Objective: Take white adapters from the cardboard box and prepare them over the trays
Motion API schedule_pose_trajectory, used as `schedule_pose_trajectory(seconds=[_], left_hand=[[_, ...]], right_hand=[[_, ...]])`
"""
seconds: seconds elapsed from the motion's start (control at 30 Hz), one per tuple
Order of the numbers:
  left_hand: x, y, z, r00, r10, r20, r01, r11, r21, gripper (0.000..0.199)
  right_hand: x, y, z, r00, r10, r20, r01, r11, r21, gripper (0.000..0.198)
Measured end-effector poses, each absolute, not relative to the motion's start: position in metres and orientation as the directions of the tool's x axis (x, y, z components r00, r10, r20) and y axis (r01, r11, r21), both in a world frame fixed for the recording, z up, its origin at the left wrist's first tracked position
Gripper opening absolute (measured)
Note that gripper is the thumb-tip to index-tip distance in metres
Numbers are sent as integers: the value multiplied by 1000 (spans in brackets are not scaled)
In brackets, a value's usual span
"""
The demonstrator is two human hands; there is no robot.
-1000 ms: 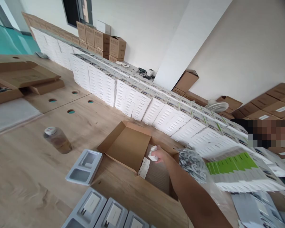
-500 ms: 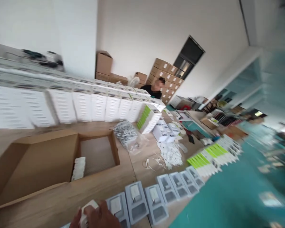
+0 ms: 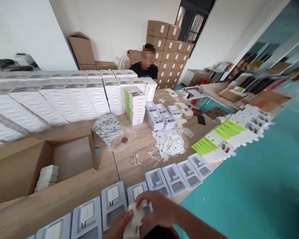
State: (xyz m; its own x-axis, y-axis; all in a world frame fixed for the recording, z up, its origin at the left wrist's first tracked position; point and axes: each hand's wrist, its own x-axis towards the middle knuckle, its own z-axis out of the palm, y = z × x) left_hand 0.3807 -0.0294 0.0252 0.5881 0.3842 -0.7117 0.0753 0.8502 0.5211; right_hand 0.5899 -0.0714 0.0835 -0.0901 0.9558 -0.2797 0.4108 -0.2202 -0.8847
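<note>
White charger (image 3: 134,215) gripped between both my hands (image 3: 149,215); I should square it over the grey tray (image 3: 139,192) pocket, then press flat.

Two bare hands in view at the bottom edge, seen from above. Left hand (image 3: 119,226): only partly in frame, cut off by the lower border, no glove, no ring, wrist out of view. Right hand (image 3: 157,209): fully in frame, no glove, no ring, no watch or band at the wrist. Right forearm (image 3: 201,227): bare along the whole visible length, no sleeve or cuff reaching into view. Fingernails short, unpainted as far as the slight blur allows. No markings or tape visible.
</note>
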Motion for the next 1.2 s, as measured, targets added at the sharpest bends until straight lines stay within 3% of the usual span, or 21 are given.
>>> schedule_pose_trajectory(seconds=[0.17,0.37,0.57,0.8,0.9,1.0,1.07,1.2], left_hand=[[484,-44,16,581,300,-757,72,907,415,46],[525,-49,-8,489,381,-785,64,882,468,44],[527,-52,-16,452,421,-786,62,865,498,45],[517,-46,-9,530,428,-732,-4,864,503,41],[504,-43,6,579,426,-695,-59,872,486,43],[494,-43,21,658,373,-654,-61,892,448,44],[495,-46,29,728,334,-599,-37,891,452,44],[518,-55,31,735,337,-589,-12,874,486,53]], right_hand=[[701,-57,12,173,958,-228,557,-286,-780,35],[715,-42,-32,-160,987,12,747,129,-653,40],[721,-40,-42,-239,968,73,788,237,-569,39],[715,-47,-26,-131,991,25,845,125,-521,29],[700,-62,9,-48,996,-70,703,-16,-711,25],[679,-84,52,-133,967,-219,460,-135,-878,33],[672,-95,74,-180,944,-278,442,-175,-880,40],[704,-101,75,-117,948,-295,552,-185,-813,32]])
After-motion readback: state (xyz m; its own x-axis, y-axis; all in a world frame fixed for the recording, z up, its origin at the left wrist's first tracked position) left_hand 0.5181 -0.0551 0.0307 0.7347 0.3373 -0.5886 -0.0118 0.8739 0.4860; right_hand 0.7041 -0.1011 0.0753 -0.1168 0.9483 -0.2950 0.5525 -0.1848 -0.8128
